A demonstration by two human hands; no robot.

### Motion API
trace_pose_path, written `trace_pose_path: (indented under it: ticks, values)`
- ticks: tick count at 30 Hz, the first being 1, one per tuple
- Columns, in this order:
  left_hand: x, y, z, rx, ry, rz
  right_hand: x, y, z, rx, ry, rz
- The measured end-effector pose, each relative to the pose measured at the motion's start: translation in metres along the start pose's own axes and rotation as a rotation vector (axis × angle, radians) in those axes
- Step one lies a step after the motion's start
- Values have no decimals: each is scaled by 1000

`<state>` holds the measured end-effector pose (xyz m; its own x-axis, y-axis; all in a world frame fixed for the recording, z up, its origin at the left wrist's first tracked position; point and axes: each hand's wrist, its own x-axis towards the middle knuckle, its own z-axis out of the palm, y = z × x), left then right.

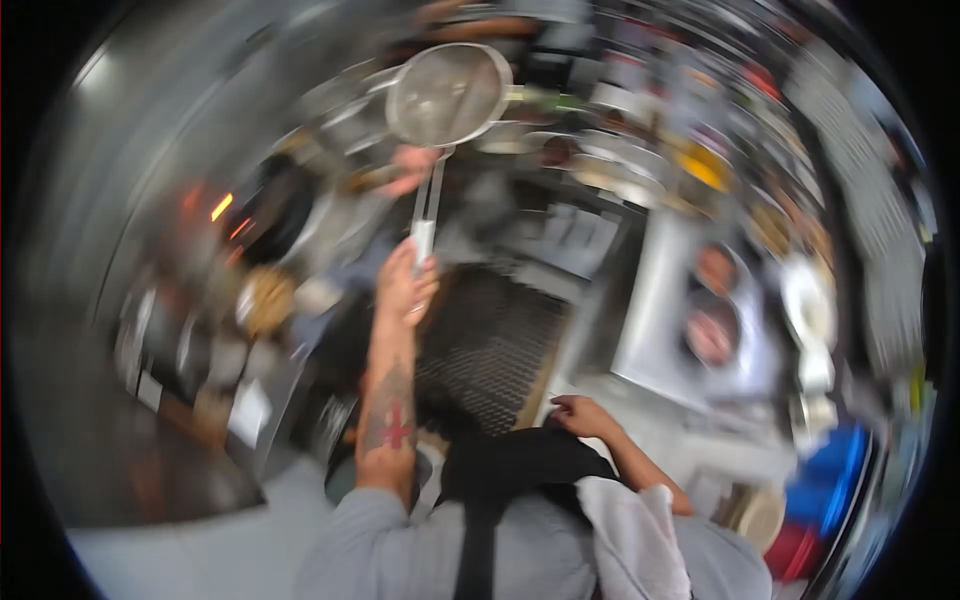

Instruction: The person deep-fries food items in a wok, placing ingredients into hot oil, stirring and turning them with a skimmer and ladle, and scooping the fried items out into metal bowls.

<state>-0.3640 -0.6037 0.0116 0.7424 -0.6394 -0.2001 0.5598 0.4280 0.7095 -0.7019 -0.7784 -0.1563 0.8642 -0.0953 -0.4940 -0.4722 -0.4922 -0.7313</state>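
My left hand (405, 285) is stretched forward, its fingers wrapped round the white handle of a round wire-mesh strainer (450, 95). The strainer's bowl is at the far end, held up over the work area. Close to the rim, a blurred hand (412, 168) of another person shows; whether it touches the strainer I cannot tell. My right hand (583, 416) hangs low by my apron, near the steel counter's corner. Its fingers look loosely apart, with nothing visible in them.
On the left, orange flame glows beside a dark pan (275, 210). A steel counter (650, 320) on the right carries two round containers with reddish contents (712, 330). Several bowls and tubs line the back. A dark perforated mat (495, 345) covers the floor between. Much is motion-blurred.
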Motion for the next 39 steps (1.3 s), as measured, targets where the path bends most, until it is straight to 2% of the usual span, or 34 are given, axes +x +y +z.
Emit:
trace_pose_path:
  ticks: [4, 5, 8, 11, 13, 14, 16, 19, 20, 22, 25, 26, 28, 29, 31, 32, 33, 34, 35, 36, 37, 39]
  values:
    - [-89, 123, -148, 71, 481, 387, 106, -133, 1, -53, -126, -178]
    - [-113, 145, -190, 79, 617, 440, 144, -142, 13, -135, -163, -209]
    - [-192, 197, -288, 77, 1003, 569, 196, -245, 31, -267, -249, -299]
    - [-248, 224, -364, 67, 1177, 645, 252, -304, 73, -284, -232, -399]
    - [-269, 234, -419, -154, 1130, 586, 295, -338, 115, -293, -215, -489]
    - [-279, 234, -428, -164, 1153, 600, 317, -353, 138, -147, -332, -372]
    - [-286, 233, -435, -209, 1047, 412, 344, -393, 178, 244, -508, -95]
    - [-274, 225, -410, -137, 1145, 462, 361, -456, 228, 824, -704, 346]
    - [-268, 226, -402, -100, 1175, 472, 382, -459, 246, 827, -701, 345]
    - [-262, 230, -393, -92, 1209, 497, 438, -447, 286, 1189, -967, 451]
    - [-264, 232, -384, 176, 1410, 530, 418, -479, 242, 1021, -864, 463]
    - [-267, 230, -378, 167, 1417, 532, 409, -482, 224, 1011, -867, 467]
    - [-274, 233, -372, 412, 1470, 497, 394, -491, 182, 903, -958, 460]
    - [-274, 231, -368, 432, 1464, 523, 379, -504, 161, 890, -963, 459]
    - [-271, 226, -364, 471, 1490, 496, 345, -532, 122, 834, -921, 336]
    - [-270, 220, -360, 524, 1505, 456, 336, -543, 108, 822, -925, 344]
    - [-264, 210, -364, 566, 1475, 459, 331, -555, 96, 723, -892, 234]
    - [-257, 211, -346, 478, 1427, 331, 331, -569, 87, 625, -851, 110]
    - [-246, 209, -333, 339, 1344, 334, 331, -581, 82, 623, -839, 98]
    - [-236, 202, -323, 202, 1255, 327, 331, -590, 78, 461, -778, -22]
    - [-227, 197, -318, 199, 1239, 326, 333, -597, 75, 297, -712, -133]
    - [-213, 180, -310, -58, 1046, 365, 345, -594, 78, 203, -655, -217]
